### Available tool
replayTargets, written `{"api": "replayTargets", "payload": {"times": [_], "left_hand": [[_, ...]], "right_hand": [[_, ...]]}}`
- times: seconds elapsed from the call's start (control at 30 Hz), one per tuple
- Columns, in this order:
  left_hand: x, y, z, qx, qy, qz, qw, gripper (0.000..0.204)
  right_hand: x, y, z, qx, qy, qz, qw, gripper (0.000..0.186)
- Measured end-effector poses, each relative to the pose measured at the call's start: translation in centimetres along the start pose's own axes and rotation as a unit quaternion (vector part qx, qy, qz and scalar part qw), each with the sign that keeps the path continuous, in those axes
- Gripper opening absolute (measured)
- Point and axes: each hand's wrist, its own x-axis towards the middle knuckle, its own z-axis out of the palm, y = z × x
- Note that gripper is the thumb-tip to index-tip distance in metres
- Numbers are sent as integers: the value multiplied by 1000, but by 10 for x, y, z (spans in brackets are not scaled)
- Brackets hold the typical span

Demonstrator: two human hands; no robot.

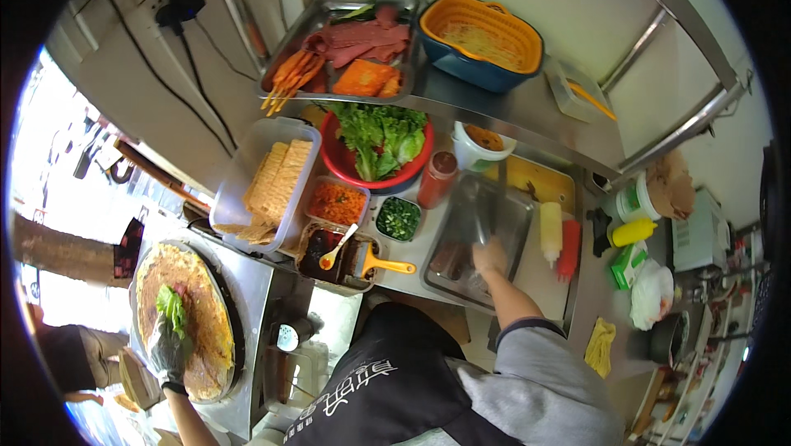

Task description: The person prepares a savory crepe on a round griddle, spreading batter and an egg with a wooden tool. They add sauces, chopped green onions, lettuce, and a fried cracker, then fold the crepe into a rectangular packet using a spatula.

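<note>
My left hand, in a thin glove with a dark cuff, is closed over lettuce on a browned crepe. The crepe covers most of a round black griddle. On the right, my bare right hand is over a rectangular metal tray, its fingers curled and slightly blurred. A thin, pale, upright streak shows above it; I cannot tell what it is. Dark brown pieces lie in the tray beside this hand.
Around the tray stand a red sauce bottle, chopped greens, a sauce tub with a yellow-handled brush, a box of crisp sheets and a red lettuce bowl. A metal shelf overhangs the back. Another person's arm is at far left.
</note>
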Motion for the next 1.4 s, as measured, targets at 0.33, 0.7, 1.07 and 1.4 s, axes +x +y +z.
{"api": "replayTargets", "payload": {"times": [0.33, 0.7, 1.07, 1.4], "left_hand": [[-6, 26, -15, 47, 24, -36, 998, 37], [-4, 30, -23, 110, -8, -37, 993, 18], [16, -9, -27, 38, -103, -15, 994, 26], [25, 1, -37, -23, -57, 9, 998, 13]], "right_hand": [[-142, -3, -5, 239, -55, -437, 865, 61], [-208, -303, -30, -56, 59, -839, 539, 70], [-197, -381, -46, -89, 197, -908, 360, 43], [-252, -402, -54, -58, 79, -958, 269, 43]]}}
